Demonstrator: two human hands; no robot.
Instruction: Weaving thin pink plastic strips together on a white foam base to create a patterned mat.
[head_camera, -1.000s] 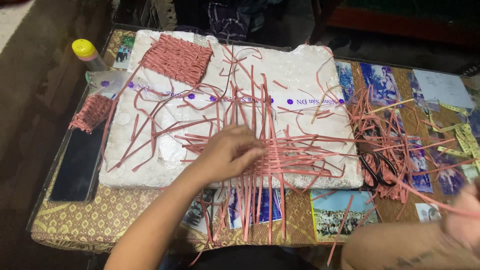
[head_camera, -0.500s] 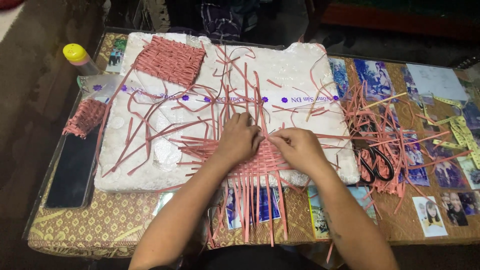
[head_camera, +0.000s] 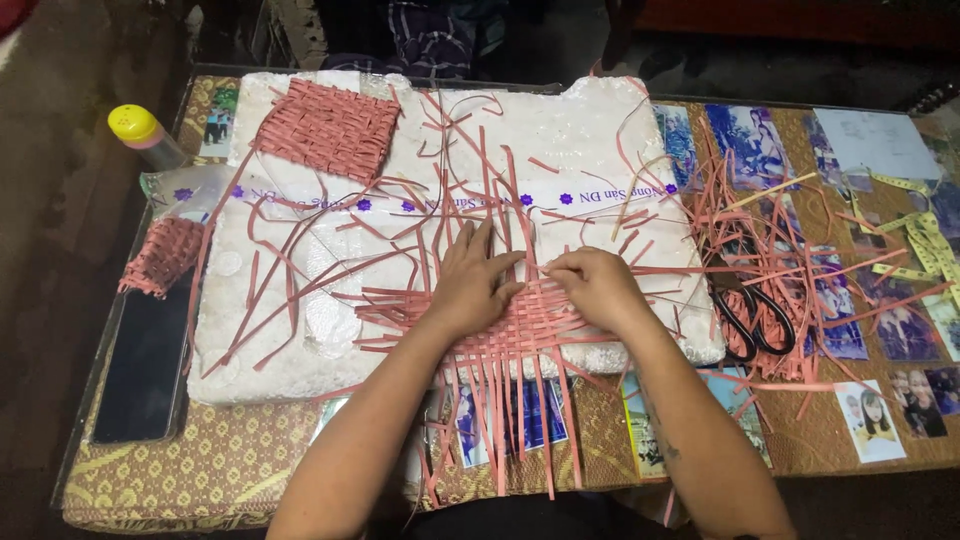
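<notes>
The left hand (head_camera: 472, 285) and right hand (head_camera: 598, 288) cover the middle of the woven pink strips (head_camera: 520, 330). Scissors (head_camera: 752, 318) lie half buried under loose strips at right. Both elbows are cut off at the near edge.

Glass-topped table (head_camera: 140, 480), white foam board (head_camera: 600, 130), black phone (head_camera: 145, 365), scissors (head_camera: 755, 320), yellow-capped bottle (head_camera: 145, 135), photos (head_camera: 870, 420)
</notes>
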